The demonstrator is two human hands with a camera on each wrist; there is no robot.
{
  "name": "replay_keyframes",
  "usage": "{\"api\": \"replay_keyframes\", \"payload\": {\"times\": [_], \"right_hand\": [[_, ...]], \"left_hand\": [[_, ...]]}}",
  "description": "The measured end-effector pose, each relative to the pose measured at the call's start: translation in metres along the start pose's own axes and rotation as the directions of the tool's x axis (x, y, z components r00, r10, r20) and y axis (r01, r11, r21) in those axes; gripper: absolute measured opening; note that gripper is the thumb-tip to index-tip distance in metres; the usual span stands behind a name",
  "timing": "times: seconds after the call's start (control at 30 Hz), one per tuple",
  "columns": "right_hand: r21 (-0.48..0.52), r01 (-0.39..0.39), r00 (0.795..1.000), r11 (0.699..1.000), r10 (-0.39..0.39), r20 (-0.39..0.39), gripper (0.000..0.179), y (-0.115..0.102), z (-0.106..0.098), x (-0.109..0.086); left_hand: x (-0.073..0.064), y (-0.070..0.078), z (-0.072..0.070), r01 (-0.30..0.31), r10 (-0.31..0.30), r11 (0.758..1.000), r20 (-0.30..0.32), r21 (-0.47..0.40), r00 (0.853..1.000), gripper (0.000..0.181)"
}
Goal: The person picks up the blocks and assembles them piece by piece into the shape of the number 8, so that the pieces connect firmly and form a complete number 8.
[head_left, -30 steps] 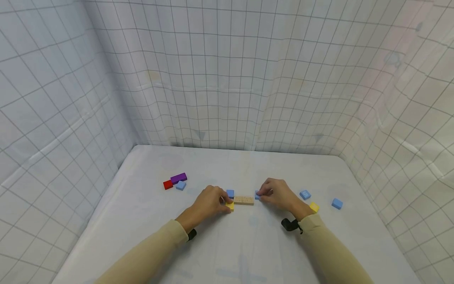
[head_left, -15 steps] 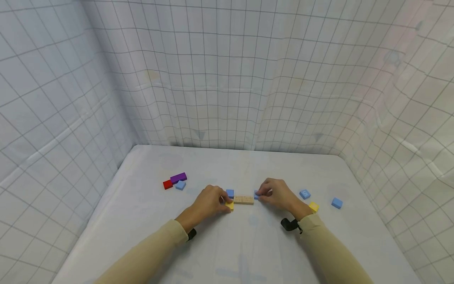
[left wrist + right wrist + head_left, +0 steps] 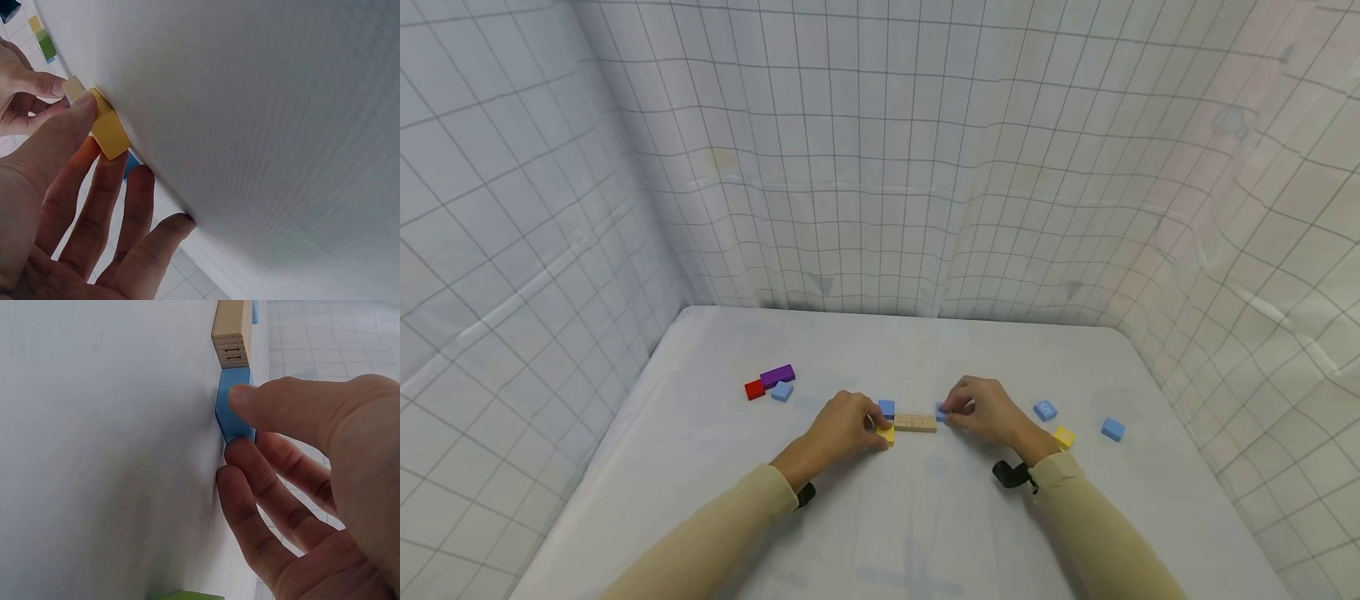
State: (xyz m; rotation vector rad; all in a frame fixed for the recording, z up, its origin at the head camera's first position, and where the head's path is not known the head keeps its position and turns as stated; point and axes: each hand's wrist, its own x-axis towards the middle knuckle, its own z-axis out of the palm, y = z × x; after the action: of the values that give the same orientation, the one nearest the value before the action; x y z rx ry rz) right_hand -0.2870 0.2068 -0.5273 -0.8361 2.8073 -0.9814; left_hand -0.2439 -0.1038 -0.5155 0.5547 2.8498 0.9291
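Note:
A pale wooden block point(image 3: 915, 423) with printed marks lies crosswise in the middle of the table. At its left end my left hand point(image 3: 842, 425) pinches a yellow block point(image 3: 110, 134) between thumb and fingers. Just behind that yellow block sits a blue block point(image 3: 887, 408). My right hand point(image 3: 988, 408) pinches another blue block point(image 3: 234, 412), thumb on one face and fingertips at its near end. In the right wrist view this blue block meets the end of the wooden block marked 11.
Left on the white table point(image 3: 760, 467) lie a red block point(image 3: 755, 389), a purple block point(image 3: 777, 376) and a blue block point(image 3: 782, 392), close together. Right are two blue blocks point(image 3: 1113, 429) and a yellow block point(image 3: 1063, 437) near my right wrist. Gridded curtains point(image 3: 880, 167) surround the table.
The blue block in my right hand has shifted slightly left, up to the end of the wooden block. My left hand and the other blocks stay in place.

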Motion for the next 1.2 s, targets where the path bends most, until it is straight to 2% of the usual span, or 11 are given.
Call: {"api": "replay_keyframes", "payload": {"times": [1.0, 1.2], "right_hand": [[0.002, -0.05, 0.998, 0.999, 0.05, 0.022, 0.017, -0.0047, 0.0005, 0.0005], [-0.003, -0.033, 0.999, 0.999, 0.033, 0.006, 0.017, -0.0038, 0.0014, -0.0003]], "left_hand": [[-0.0016, 0.0001, 0.0, -0.012, 0.012, 1.0, -0.004, 0.008, 1.0, 0.027], [-0.0016, -0.0014, 0.0005, -0.012, 0.013, 1.0, -0.008, 0.005, 1.0, 0.026]]}}
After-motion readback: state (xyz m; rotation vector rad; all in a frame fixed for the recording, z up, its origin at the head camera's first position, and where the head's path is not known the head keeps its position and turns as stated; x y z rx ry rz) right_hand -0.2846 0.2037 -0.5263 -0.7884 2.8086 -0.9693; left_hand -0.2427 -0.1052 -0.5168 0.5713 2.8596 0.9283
